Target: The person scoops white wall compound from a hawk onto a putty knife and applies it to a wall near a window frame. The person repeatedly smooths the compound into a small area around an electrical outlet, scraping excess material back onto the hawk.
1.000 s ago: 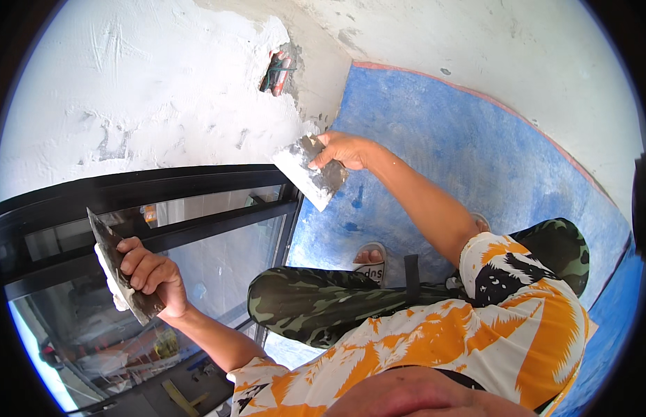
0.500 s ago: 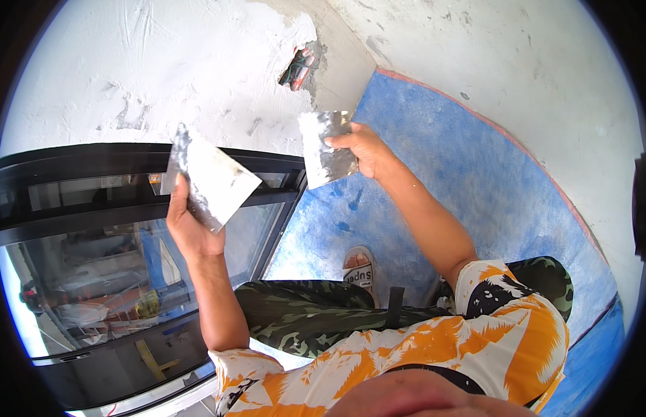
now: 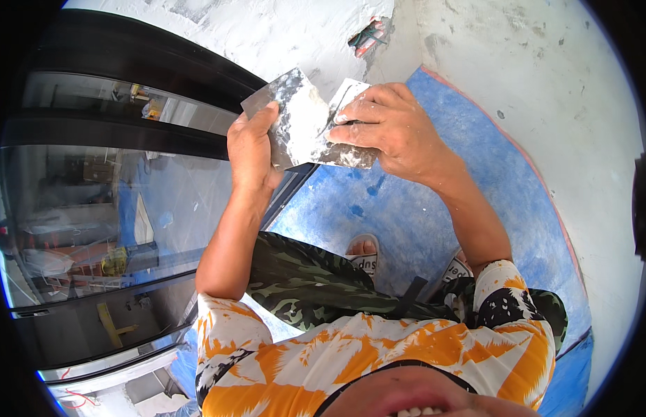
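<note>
The left hand [image 3: 251, 147] was clamped on the left scraper [image 3: 284, 97], thumb pressed flat to its face, fingers hidden behind the plate. The right hand [image 3: 401, 128] gripped the right scraper [image 3: 352, 156], its fingers slightly parted over the near face; its thumb could not be seen. Both plates were held up at the right-hand end of the black window frame [image 3: 156, 45], the left one partly across it in view, the right one just beyond. Their inner edges met or overlapped in view; actual contact could not be confirmed. White compound [image 3: 308, 119] lay smeared over the left scraper's face, chiefly toward the other plate.

Principal risk, as judged: tilted too steeply, the left scraper could shed its soft-looking load onto the blue floor [image 3: 490, 174] right of the window frame, or onto the sandal [image 3: 365, 264] below and right of it. Second: the right fingertips sat close to the meeting edges, so a slip could nip them. Third: a careless swing leftward could scratch the window frame or the glass pane [image 3: 170, 201] within it. Above and right of the window frame, a wall opening [image 3: 358, 44] exposed what appeared to be wires [image 3: 370, 40]; a straying metal plate could snag them.
</note>
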{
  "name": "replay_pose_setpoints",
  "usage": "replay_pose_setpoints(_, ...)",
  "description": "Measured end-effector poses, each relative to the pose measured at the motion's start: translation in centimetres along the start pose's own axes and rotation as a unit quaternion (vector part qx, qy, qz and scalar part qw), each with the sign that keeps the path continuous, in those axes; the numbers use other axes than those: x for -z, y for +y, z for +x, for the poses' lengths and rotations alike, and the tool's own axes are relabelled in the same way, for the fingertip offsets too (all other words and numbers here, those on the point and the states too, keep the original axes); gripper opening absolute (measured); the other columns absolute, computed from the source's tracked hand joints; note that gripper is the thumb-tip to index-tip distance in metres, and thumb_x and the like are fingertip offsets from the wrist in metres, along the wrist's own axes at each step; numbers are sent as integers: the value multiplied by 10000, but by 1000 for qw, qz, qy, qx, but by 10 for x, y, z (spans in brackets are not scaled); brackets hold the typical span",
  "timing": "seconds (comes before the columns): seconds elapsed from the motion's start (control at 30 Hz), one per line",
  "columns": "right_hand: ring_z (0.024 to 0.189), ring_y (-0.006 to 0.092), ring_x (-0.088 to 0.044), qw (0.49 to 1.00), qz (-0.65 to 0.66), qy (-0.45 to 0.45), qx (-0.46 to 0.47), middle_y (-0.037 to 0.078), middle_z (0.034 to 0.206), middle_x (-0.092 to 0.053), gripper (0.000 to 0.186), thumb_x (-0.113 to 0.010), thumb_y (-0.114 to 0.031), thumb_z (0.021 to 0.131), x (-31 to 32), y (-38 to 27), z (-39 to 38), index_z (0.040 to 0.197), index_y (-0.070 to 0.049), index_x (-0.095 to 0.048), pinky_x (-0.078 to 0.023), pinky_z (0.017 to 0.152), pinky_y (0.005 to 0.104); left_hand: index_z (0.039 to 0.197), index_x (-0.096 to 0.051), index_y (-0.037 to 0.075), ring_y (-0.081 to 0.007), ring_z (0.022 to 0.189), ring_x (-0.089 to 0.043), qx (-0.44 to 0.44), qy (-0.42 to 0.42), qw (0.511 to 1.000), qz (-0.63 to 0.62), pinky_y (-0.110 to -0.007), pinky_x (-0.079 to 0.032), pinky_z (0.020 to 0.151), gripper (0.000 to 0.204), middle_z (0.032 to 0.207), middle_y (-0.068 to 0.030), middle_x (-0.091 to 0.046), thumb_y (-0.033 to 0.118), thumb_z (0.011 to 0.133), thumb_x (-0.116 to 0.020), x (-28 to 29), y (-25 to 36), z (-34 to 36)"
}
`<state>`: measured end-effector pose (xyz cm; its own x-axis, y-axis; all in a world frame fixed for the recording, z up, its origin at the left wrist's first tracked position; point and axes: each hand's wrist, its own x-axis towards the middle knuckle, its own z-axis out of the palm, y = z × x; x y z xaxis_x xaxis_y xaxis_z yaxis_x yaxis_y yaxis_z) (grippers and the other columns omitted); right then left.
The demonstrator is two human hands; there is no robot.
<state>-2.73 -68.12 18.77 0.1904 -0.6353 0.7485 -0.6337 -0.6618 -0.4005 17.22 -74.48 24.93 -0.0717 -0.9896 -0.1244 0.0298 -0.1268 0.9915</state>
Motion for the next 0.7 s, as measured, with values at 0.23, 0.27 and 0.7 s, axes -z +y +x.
replay_pose_setpoints(0.23, 899, 171, -643, 881, 311, 91, -345, 45, 980, -714, 215, -642, -111, 858, 13, 60, -20, 1058, -81, -715, -492, 790, 347, 1135, -571, -72, -193, 810, -699, -80, 61, 994, -35, -290, -573, 723, 270, 1000, -140, -678, 80, 911, -578, 32, 21, -13)
replay_pose_setpoints(0.27, 854, 170, -659, 834, 300, 172, -429, 50, 977, -721, 231, -618, -134, 875, 4, 77, -10, 1079, -69, -705, -509, 781, 346, 1153, -565, -68, -202, 828, -704, -76, 70, 994, -45, -300, -578, 741, 287, 1021, -142, -678, 90, 914, -583, 38, 24, -16)
replay_pose_setpoints(0.7, 994, 337, -562, 897, -176, 282, -292, 98, 1052, -570, 437, -570, 15, 745, -117, 117, 77, 1173, -71, -586, -501, 810, 463, 1100, -584, -42, -193, 803, -703, -47, 32, 997, -46, -311, -576, 721, 255, 987, -126, -687, 109, 899, -621, 52, 28, -40)
